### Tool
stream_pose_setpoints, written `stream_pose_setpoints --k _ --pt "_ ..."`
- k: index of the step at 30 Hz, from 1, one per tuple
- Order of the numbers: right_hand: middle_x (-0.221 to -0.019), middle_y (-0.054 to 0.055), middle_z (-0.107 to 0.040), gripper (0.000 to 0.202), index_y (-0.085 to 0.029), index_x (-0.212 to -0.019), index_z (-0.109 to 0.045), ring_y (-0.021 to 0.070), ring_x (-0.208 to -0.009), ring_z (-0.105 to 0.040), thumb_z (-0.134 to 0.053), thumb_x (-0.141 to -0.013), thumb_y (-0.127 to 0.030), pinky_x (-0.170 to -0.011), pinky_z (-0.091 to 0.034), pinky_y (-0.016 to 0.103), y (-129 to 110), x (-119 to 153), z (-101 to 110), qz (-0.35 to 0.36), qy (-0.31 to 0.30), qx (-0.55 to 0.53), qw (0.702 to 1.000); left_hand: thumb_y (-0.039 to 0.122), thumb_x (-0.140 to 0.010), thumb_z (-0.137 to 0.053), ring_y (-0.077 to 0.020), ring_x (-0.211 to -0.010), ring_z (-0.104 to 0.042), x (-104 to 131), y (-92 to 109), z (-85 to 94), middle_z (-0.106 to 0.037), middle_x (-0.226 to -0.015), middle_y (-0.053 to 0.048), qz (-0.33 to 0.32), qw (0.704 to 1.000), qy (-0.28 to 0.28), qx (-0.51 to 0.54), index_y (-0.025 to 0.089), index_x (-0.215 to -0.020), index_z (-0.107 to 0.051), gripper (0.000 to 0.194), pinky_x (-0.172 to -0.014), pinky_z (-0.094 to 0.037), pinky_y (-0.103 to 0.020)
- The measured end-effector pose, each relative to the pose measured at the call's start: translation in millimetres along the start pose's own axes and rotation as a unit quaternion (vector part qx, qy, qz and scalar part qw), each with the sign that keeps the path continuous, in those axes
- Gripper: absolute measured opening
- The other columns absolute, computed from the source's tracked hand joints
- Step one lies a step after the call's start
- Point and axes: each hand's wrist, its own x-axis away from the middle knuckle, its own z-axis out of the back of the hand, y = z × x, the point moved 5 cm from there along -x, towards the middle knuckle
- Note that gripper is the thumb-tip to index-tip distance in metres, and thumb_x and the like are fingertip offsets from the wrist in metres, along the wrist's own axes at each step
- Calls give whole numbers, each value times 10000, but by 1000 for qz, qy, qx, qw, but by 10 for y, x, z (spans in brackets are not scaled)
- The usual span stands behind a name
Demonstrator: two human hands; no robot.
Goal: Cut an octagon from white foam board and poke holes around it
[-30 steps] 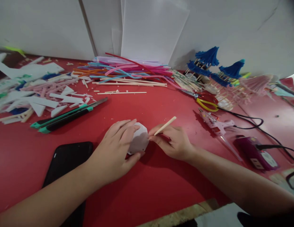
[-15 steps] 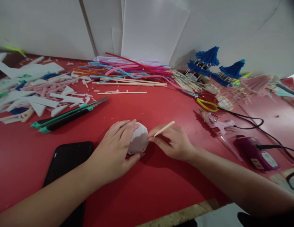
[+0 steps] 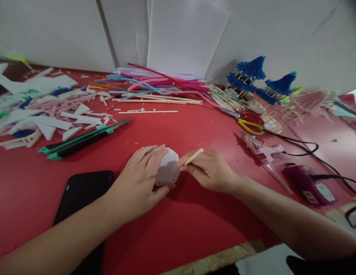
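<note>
A small white many-sided piece (image 3: 168, 168), with small holes near its lower edge, lies on the red table under my left hand (image 3: 143, 177). The left fingers rest across its left side and the thumb touches its lower edge, holding it. My right hand (image 3: 210, 170) pinches a short pale wooden stick (image 3: 195, 156) between thumb and fingers. The stick slants up to the right; its lower end is at the right edge of the white piece, partly hidden by my fingertips.
On the left lie a black phone (image 3: 86, 194), an open green-black utility knife (image 3: 86, 139) and white scraps (image 3: 51, 122). Coloured pipe cleaners (image 3: 157, 82) sit at the back. Scissors (image 3: 251, 126), a glue gun (image 3: 260, 149), a purple power socket (image 3: 309, 185) and blue-roofed models (image 3: 252, 68) stand right.
My right hand has tipped the stick, so its upper end sits slightly further left and lower. The left hand and white piece have hardly moved.
</note>
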Motion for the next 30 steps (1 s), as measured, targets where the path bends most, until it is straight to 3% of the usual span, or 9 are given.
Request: stream_pose_setpoints --k 8,14,22,30 --pt "-854 33 -752 182 -204 -913 -687 149 -789 -710 -516 -971 -231 -717 -555 248 29 9 17 -22 -10 -17 1000 379 -805 -655 -346 -1273 -457 10 -3 -3 -534 -1378 -165 6 1000 6 6 153 -1364 -397 655 -1054 -407 -541" --pt "-812 39 -739 126 -200 -870 -693 150 -778 -683 -592 -938 -233 -725 -549 267 51 -1 44 -24 24 -73 997 380 -806 -650 -345 -1270 -463 0 -10 -5 -539 -1370 -159 14 1000 7 18 167 -1358 -420 634 -1052 -409 -544" --pt "-819 36 -756 132 -204 -888 -729 154 -757 -690 -609 -908 -152 -700 -543 269 40 -21 79 -34 16 -62 997 381 -823 -652 -347 -1263 -444 4 -2 -11 -515 -1374 -198 3 1000 -4 -11 97 -1362 -401 658 -1047 -414 -539" --pt "-758 46 -730 101 -175 -851 -713 156 -704 -679 -627 -902 -185 -655 -535 267 42 -12 77 -42 24 -60 997 381 -802 -673 -340 -1252 -447 -4 -2 -12 -526 -1367 -192 5 1000 -5 -8 95 -1338 -417 660 -1039 -424 -532"
